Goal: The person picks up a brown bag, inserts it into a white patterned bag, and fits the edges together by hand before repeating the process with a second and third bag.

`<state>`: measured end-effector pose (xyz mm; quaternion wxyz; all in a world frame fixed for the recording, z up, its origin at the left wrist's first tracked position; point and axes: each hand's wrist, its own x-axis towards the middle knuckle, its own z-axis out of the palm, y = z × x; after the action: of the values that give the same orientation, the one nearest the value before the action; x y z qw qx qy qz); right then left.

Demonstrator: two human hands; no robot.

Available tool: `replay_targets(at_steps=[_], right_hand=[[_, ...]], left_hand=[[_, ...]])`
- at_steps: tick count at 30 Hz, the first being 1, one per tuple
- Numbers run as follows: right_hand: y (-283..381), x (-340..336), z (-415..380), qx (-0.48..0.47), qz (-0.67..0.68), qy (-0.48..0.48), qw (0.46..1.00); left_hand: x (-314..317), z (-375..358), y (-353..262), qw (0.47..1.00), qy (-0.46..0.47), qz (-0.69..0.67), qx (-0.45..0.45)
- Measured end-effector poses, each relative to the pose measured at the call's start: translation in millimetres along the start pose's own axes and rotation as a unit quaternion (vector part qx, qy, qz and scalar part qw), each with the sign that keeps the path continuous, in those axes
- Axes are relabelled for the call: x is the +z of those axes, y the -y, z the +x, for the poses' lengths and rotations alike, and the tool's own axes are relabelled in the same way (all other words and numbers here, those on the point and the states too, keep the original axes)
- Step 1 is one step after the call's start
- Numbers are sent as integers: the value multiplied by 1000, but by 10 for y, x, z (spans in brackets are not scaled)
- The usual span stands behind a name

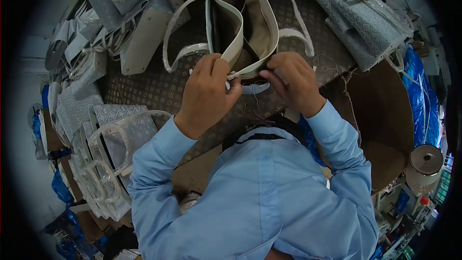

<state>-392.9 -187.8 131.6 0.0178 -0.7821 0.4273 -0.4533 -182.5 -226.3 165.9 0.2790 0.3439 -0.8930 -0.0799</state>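
A handbag [274, 31] with a cream rim and tan lining stands open-topped on the patterned table, its near end toward me. Plastic film wraps its handles [298, 14], which loop out on both sides. My left hand [208, 91] pinches the near end of the rim between thumb and fingers. Across from it, my right hand [296, 81] has its fingers curled over the rim's near right corner, thumb close to the edge. A small pale piece [255, 88] and loose threads lie just below the hands. What sits inside each fingertip grip is partly hidden.
Grey patterned bags [358, 24] are heaped at the back right, with more bags [144, 33] at the back left. Several wrapped-handle bags [108, 163] stand at the left. Right of me is an open cardboard box [380, 115], beside blue plastic [421, 96] and a round-lidded container [426, 166].
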Motion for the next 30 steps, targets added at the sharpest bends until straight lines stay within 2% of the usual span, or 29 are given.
replay_targets(at_steps=[1, 2, 4, 5, 7, 8, 10, 11, 13, 14, 16, 19, 20, 22, 26, 28, 30], right_hand=[[36, 4, 14, 70, 5, -24, 997], [78, -32, 64, 63, 5, -27, 998], [156, -104, 190, 109, -49, 52, 991], [162, -85, 226, 108, -50, 46, 992], [158, -65, 275, 134, 2, 85, 987], [120, -51, 279, 131, -2, 81, 988], [37, -4, 286, 104, 9, 145, 984], [26, -55, 336, 97, 7, 147, 984], [-15, -218, 435, 150, 119, 223, 956], [-73, -266, 449, 144, 120, 229, 955], [-187, -337, 457, 63, 142, 258, 953], [-264, -406, 521, 65, 187, 312, 929], [-255, -407, 533, 65, 186, 311, 930], [-195, -371, 548, 143, 107, 328, 927], [-173, -298, 476, 137, 57, 315, 937], [-175, -287, 428, 112, 49, 292, 948], [-205, -322, 444, 115, 56, 306, 943]], left_hand=[[7, -7, 14, 1000, -5, 4, 2], [14, -9, 44, 1000, -19, -18, 5], [23, -22, 100, 999, -34, -35, 14], [33, -41, 120, 996, -32, -80, 31], [84, -121, 160, 989, -12, -137, 61], [71, -108, 129, 988, -15, -136, 67], [54, -74, 52, 994, -8, -103, 22], [56, -29, 48, 994, -15, -101, 22], [72, 98, 63, 998, -15, -26, 57], [78, 145, 36, 998, -21, -24, 51], [92, 213, -29, 997, 13, 21, 76], [195, 272, 3, 994, 22, 8, 108], [204, 293, 5, 994, 21, 8, 110], [203, 311, 20, 994, 61, 12, 85], [104, 319, 239, 987, 126, -59, 86], [33, 307, 261, 972, 177, -141, 72], [-10, 314, 280, 967, 180, -165, 77]])
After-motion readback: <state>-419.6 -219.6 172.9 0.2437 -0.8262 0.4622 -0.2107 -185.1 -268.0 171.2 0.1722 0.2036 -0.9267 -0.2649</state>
